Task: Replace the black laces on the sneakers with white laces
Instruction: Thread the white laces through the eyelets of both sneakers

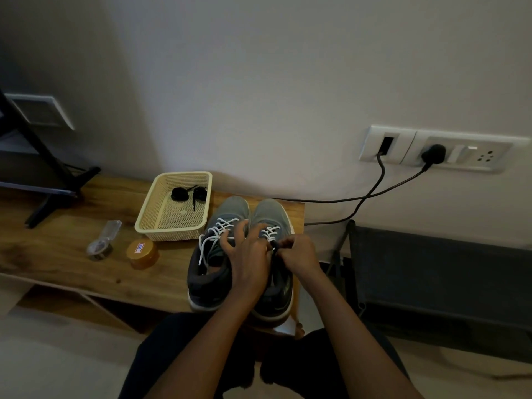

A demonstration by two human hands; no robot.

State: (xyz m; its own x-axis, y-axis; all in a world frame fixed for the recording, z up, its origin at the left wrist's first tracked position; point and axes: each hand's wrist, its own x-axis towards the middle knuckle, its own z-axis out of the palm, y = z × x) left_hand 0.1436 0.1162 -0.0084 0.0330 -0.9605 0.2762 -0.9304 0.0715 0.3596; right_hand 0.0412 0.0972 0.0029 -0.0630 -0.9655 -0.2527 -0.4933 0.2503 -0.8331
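Two grey sneakers stand side by side on the wooden bench, toes toward the wall. The left sneaker carries a white lace through its eyelets, with loose ends hanging over its side. The right sneaker shows white lacing near the toe. My left hand rests over the gap between the shoes, fingers spread on the laces. My right hand pinches a lace end at the right sneaker's upper eyelets. Two coiled black laces lie in the cream basket.
A round orange tin and a clear plastic wrapper with a tape roll lie left of the shoes. A black stand is at the far left. Black cables run from wall sockets. A dark chair stands at right.
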